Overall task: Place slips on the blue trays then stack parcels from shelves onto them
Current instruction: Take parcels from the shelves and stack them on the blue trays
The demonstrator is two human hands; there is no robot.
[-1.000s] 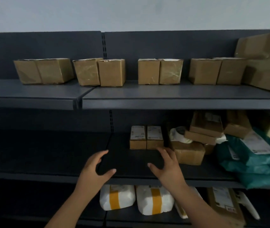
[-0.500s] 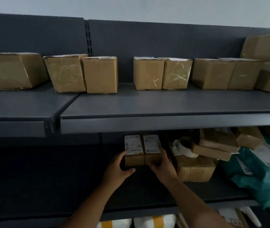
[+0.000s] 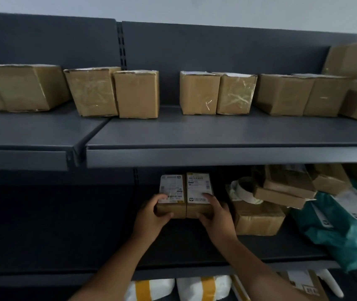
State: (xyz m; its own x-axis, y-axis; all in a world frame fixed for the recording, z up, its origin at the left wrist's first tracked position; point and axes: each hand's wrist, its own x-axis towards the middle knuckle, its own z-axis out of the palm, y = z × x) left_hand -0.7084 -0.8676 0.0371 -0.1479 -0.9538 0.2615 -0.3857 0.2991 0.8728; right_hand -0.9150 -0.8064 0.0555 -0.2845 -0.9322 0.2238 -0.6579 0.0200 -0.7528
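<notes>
- My left fingers (image 3: pixel 160 197) are curled round the left of two small brown parcels (image 3: pixel 171 210). One tip lies on its white label and the rest wrap its near face.
- My right fingers (image 3: pixel 208 197) grip the second small parcel (image 3: pixel 197 208) the same way. One tip is on its label and the others are bent across the front.
- The two parcels are pressed side by side between my hands, touching along their whole length, with the labels facing up.
- Both are on the dark middle shelf (image 3: pixel 184 248). I cannot tell whether they rest on it or are raised just off it.
- Just beside my right fingers on that shelf is a larger brown box (image 3: pixel 258 220), close to the parcel I grip.
- On that box lies a white rolled item (image 3: pixel 243 190), with tilted flat cartons (image 3: pixel 281 190) leaning past it.
- Further out on the right lie teal mailer bags (image 3: pixel 347 233), one with a white label on top.
- The upper shelf (image 3: pixel 195 135) above my fingers carries a row of upright cardboard boxes (image 3: pixel 137 94), mostly in touching pairs.
- On the shelf below my wrists sit white packets with yellow bands (image 3: pixel 203 287), only partly in view.
</notes>
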